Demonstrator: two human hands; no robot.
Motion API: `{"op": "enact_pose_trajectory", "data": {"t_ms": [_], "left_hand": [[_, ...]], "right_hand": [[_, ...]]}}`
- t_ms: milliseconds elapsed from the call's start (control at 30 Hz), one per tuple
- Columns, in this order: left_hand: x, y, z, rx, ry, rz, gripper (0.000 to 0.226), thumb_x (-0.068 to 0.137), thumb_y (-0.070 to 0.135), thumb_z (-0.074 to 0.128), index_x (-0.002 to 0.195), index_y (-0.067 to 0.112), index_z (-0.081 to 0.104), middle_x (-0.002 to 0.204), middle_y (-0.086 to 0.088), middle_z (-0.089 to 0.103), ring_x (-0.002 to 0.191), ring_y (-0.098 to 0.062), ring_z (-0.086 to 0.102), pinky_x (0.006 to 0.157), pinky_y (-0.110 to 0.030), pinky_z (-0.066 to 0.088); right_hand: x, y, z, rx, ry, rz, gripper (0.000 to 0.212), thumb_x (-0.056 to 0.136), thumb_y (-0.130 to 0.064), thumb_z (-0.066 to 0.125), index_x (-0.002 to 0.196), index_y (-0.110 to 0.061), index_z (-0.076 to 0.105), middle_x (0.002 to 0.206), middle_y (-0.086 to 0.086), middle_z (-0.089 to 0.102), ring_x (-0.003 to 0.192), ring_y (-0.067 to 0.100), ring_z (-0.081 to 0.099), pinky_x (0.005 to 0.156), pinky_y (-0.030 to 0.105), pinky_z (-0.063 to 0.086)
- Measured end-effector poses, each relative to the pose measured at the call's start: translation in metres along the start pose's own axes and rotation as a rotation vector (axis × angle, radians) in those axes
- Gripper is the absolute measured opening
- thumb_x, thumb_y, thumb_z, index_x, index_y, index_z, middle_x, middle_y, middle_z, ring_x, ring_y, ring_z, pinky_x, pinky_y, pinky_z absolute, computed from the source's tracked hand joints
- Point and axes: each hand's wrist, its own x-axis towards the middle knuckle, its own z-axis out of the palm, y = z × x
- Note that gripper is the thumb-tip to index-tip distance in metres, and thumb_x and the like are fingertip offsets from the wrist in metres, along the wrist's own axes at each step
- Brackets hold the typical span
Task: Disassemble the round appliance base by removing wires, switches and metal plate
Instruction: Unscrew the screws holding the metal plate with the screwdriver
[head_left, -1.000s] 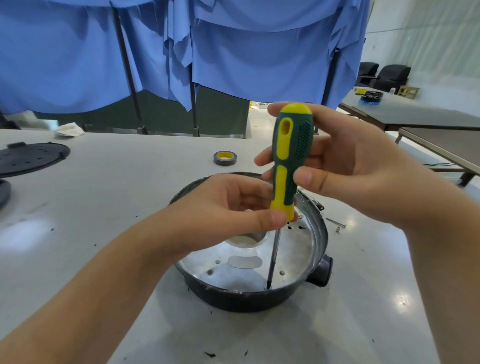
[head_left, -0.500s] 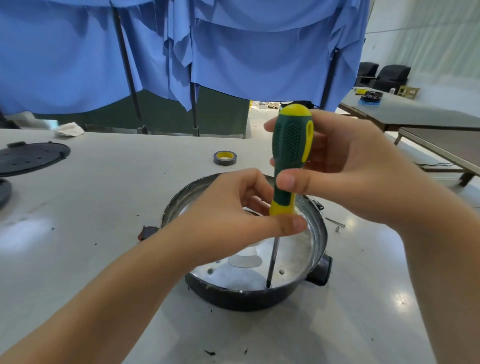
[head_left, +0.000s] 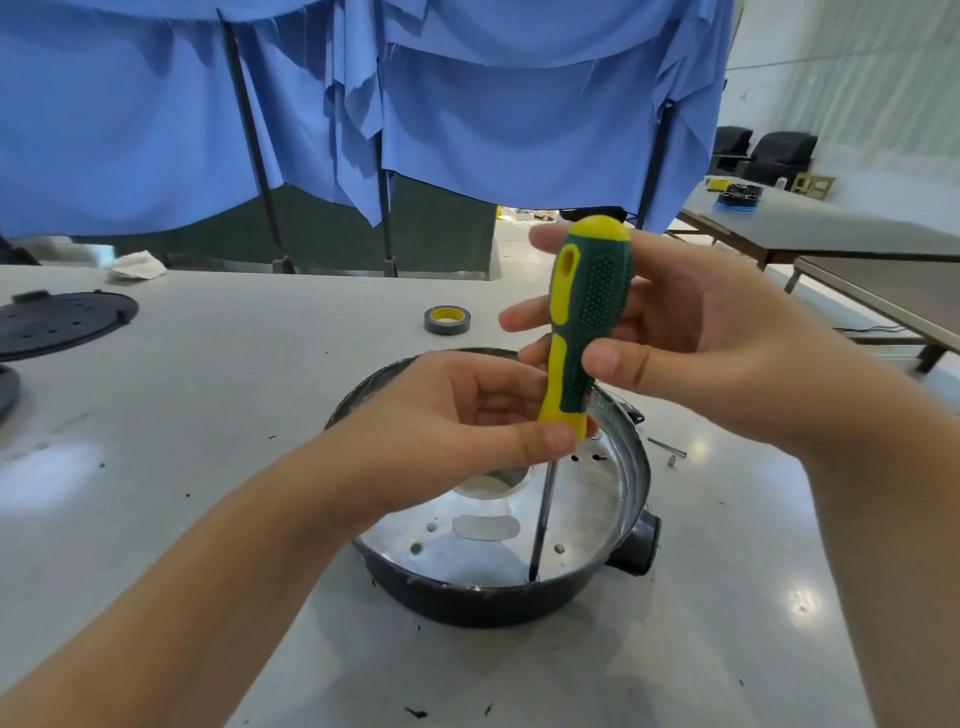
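Fingers (head_left: 613, 358) of right hand (head_left: 691, 343) have rotated the screwdriver (head_left: 587, 332) handle.

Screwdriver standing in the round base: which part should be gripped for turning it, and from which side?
Grip the screwdriver by its fat green and yellow handle, from the right and above, as the right hand does. The handle stands nearly upright above the round base, and its dotted grip suits twisting. The left hand pinches the handle's narrow lower end, steadying the thin shaft.
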Motion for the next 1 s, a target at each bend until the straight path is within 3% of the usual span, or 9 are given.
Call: {"op": "enact_pose_trajectory", "data": {"t_ms": [167,267,333,400,500,600,667,833,1000], "left_hand": [[0.001,-0.005,-0.001,-0.003,0.040,0.063,0.033,0.061,0.025,0.082,0.093,0.023,0.076,0.092,-0.001,0.078,0.091,-0.019,0.074,0.085,-0.027,0.057],[0.002,-0.005,0.000,0.041,0.061,0.079,0.031,0.062,0.024,0.083,0.092,0.025,0.075,0.089,0.001,0.077,0.089,-0.018,0.074,0.086,-0.032,0.058],[0.002,-0.004,0.001,0.067,0.069,0.097,0.026,0.061,0.025,0.084,0.085,0.024,0.073,0.085,0.002,0.076,0.087,-0.019,0.073,0.087,-0.037,0.058],[0.001,-0.002,0.003,0.085,0.082,0.109,0.025,0.059,0.025,0.085,0.079,0.026,0.071,0.080,0.004,0.074,0.084,-0.018,0.072,0.087,-0.039,0.058],[0.000,0.000,0.005,0.094,0.091,0.116,0.030,0.054,0.030,0.088,0.075,0.027,0.066,0.074,0.007,0.071,0.077,-0.014,0.070,0.082,-0.039,0.059],[0.002,-0.001,0.009,0.128,0.153,0.098,0.047,0.050,0.032,0.089,0.088,0.016,0.066,0.077,0.006,0.071,0.080,-0.014,0.071,0.081,-0.042,0.060],[0.002,-0.001,0.011,0.140,0.162,0.084,0.051,0.054,0.031,0.088,0.099,0.019,0.069,0.085,0.004,0.072,0.087,-0.016,0.070,0.082,-0.044,0.059],[0.001,0.000,0.003,0.098,-0.018,0.022,0.032,0.068,0.033,0.079,0.099,0.036,0.072,0.096,0.010,0.075,0.095,-0.009,0.071,0.090,-0.031,0.056],[-0.002,0.000,-0.009,-0.012,-0.169,-0.003,0.033,0.077,0.021,0.074,0.110,0.019,0.073,0.110,-0.001,0.074,0.105,-0.017,0.069,0.093,-0.025,0.052]], "right_hand": [[0.000,-0.004,0.005,-0.119,0.047,0.022,0.043,0.075,-0.016,0.073,0.116,-0.014,0.061,0.109,0.000,0.070,0.104,0.010,0.067,0.079,0.020,0.055],[0.002,-0.007,0.010,-0.205,0.116,0.009,0.037,0.063,-0.030,0.080,0.096,-0.020,0.068,0.089,-0.011,0.073,0.086,0.005,0.070,0.071,0.016,0.055],[0.002,-0.007,0.011,-0.230,0.139,-0.001,0.037,0.059,-0.030,0.080,0.093,-0.017,0.070,0.083,-0.007,0.074,0.077,0.010,0.071,0.068,0.022,0.058],[0.002,-0.006,0.010,-0.236,0.135,-0.014,0.043,0.058,-0.029,0.082,0.096,-0.013,0.070,0.088,0.004,0.074,0.080,0.021,0.072,0.074,0.032,0.060],[0.001,-0.005,0.008,-0.158,0.098,-0.019,0.046,0.061,-0.027,0.080,0.103,-0.013,0.068,0.091,0.001,0.075,0.084,0.019,0.073,0.075,0.028,0.059],[0.001,-0.003,0.007,-0.069,0.037,-0.010,0.044,0.070,-0.013,0.074,0.112,-0.008,0.062,0.097,0.005,0.075,0.090,0.018,0.072,0.078,0.025,0.056],[0.002,-0.001,0.006,-0.031,0.012,-0.004,0.046,0.075,-0.004,0.069,0.119,-0.002,0.056,0.100,0.011,0.073,0.094,0.022,0.071,0.080,0.028,0.056],[0.001,0.003,0.002,-0.018,-0.039,-0.017,0.052,0.081,0.000,0.061,0.130,-0.004,0.045,0.110,0.015,0.070,0.102,0.024,0.069,0.084,0.048,0.056],[0.002,0.004,0.001,0.037,-0.091,-0.013,0.058,0.082,-0.002,0.058,0.137,-0.011,0.038,0.114,0.008,0.070,0.104,0.020,0.068,0.083,0.030,0.055]]}}
